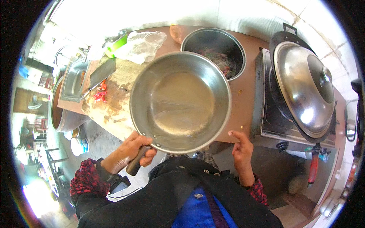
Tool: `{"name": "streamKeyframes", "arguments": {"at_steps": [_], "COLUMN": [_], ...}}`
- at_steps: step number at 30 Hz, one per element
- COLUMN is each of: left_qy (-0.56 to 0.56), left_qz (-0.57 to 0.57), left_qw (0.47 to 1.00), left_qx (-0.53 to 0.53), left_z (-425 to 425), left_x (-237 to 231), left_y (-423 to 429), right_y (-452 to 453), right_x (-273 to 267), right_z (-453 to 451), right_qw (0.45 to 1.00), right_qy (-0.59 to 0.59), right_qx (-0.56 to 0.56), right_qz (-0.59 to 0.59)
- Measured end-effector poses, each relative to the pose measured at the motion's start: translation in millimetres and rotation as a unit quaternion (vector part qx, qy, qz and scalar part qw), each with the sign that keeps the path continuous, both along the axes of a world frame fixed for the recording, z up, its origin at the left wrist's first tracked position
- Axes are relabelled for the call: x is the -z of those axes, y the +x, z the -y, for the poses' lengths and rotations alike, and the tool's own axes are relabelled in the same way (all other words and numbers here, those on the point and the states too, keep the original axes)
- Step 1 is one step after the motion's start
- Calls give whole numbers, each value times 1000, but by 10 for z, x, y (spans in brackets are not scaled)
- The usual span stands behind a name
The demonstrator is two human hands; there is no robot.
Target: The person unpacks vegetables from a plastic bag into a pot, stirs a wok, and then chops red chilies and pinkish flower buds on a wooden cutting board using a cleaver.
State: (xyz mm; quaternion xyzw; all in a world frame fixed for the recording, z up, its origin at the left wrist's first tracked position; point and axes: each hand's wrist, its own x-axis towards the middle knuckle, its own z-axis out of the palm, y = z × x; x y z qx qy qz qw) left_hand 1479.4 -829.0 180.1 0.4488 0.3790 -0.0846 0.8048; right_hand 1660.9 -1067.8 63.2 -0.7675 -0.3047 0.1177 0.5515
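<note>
My left hand (pixel 128 152) grips the dark handle of a wide stainless-steel frying pan (pixel 182 105). The pan is held level over the counter's front edge, its inside facing up. A wet-looking sheen covers its floor, and no food pieces show in it. My right hand (pixel 242 149) holds nothing, just off the pan's lower right rim, with the index finger stretched out and the others curled. Behind the pan is a dark round pot (pixel 199 40) with chopped food inside, its near side partly hidden by the pan.
Left, a wooden cutting board (pixel 111 108) bears a cleaver (pixel 103 71) and chopped red peppers (pixel 100 96). Behind lie a plastic bag (pixel 145 45) and green-sided container (pixel 119 44). A sink (pixel 74 78) is far left. Right, a lidded wok (pixel 296 94) sits on a gas stove (pixel 266 119).
</note>
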Motion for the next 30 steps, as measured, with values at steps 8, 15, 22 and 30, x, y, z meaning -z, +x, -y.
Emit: {"name": "streamKeyframes", "arguments": {"at_steps": [8,15,22,30], "left_qy": [-70,-48,-11,116], "left_qz": [46,107,86,47], "left_qw": [992,991,994,985], "left_qx": [98,64,-66,-122], "left_z": [-1,-20,-248,-612], "left_x": [45,-44,-189,-288], "left_y": [86,506,879,1252], "right_y": [258,541,631,601], "right_x": [-81,-144,-154,-58], "right_z": [-210,-298,-544,-620], "right_qw": [997,999,999,985], "right_qy": [44,-14,-39,-61], "right_qx": [-47,1,5,4], "right_qz": [48,-32,28,162]}}
